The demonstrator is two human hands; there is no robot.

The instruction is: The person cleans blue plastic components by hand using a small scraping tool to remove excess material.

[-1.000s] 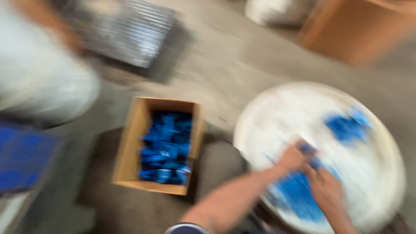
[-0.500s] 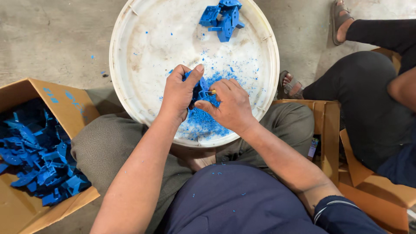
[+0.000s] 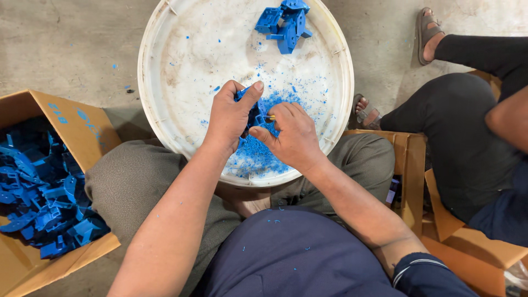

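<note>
Both hands meet over the near half of the round white plastic tray [image 3: 181,71], which rests on the person's lap. Left hand [image 3: 231,118] curls around a small blue moulded plastic part [image 3: 254,115], thumb up and fingers wrapped over it, so most of the part is hidden. Right hand [image 3: 294,135] presses against it from the other side, pinching a thin tool with a yellowish tip [image 3: 270,117] that touches the part. Under the hands, on the tray's scuffed floor, lies a heap of fine blue plastic shavings [image 3: 256,157]. At the tray's far rim sits a loose pile of angular blue plastic parts [image 3: 286,22]. Left of the tray, an open brown cardboard box [image 3: 82,132] holds many similar blue pieces. Right of the tray, another person's dark-trousered leg [image 3: 462,126] rests by a wooden stool [image 3: 410,165].
</note>
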